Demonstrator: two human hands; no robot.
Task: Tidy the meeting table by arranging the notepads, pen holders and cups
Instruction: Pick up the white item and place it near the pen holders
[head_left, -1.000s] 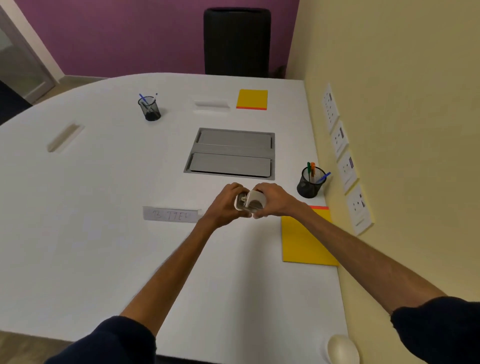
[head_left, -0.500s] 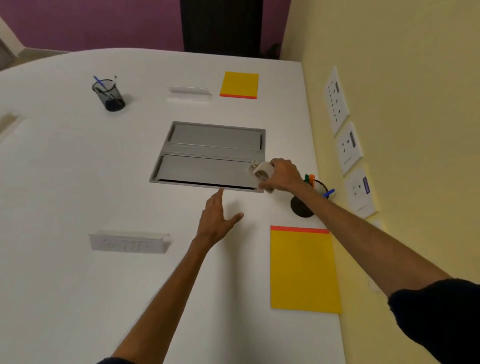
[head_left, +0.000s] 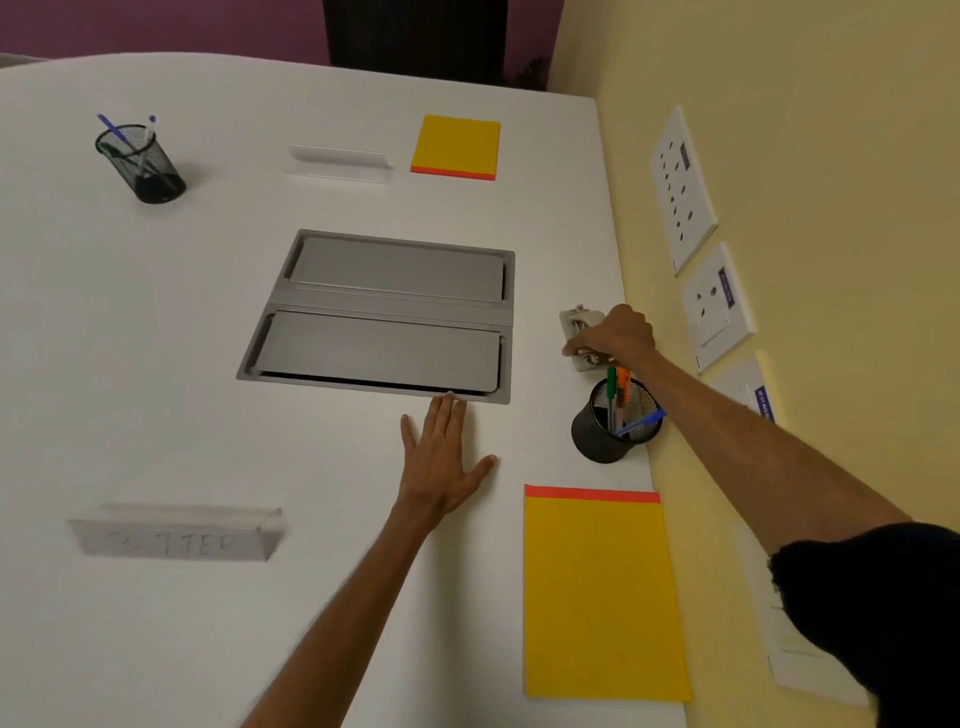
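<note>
Near pen holder (head_left: 615, 423): black mesh, upright; green, orange and blue pens inside.
Far pen holder (head_left: 140, 163): black mesh; blue pens inside.
Cup (head_left: 575, 323): white, just beyond Near pen holder, by right edge of table (head_left: 156, 364); facing unclear.
Right hand (head_left: 618, 338): fingers curled over Cup from above.
Left hand (head_left: 441, 457): flat on table, fingers straight, tips at grey hatch (head_left: 384, 312).
Near notepad (head_left: 597, 597): long axis near-to-far, orange strip at far end.

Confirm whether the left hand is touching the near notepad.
Apart. The head view shows a strip of bare table between the thumb of the left hand and the top corner of the near notepad.
</note>
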